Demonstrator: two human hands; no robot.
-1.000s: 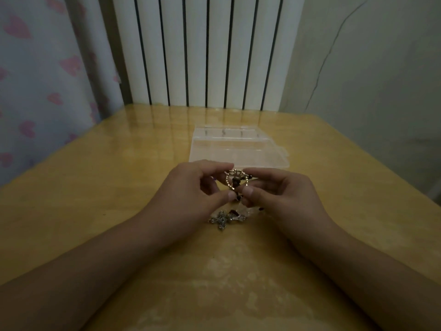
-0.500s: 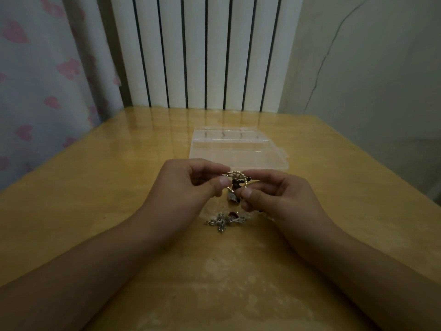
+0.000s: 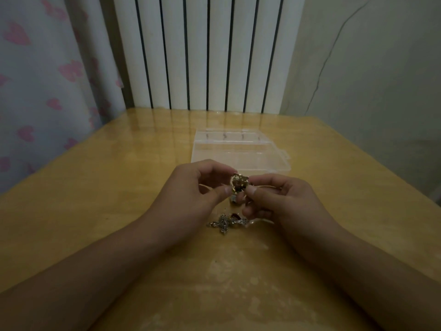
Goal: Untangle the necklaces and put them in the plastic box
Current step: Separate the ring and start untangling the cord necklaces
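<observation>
Nearest me on the bench [image 3: 100, 211], a silver tangle [image 3: 226, 222] lies as before. Above it my left hand [image 3: 193, 187] and right hand [image 3: 284, 199] pinch the gold pendant [image 3: 239, 185], now turned more upright, so untangling continues. Beyond, the box [image 3: 238, 154] waits open.
</observation>
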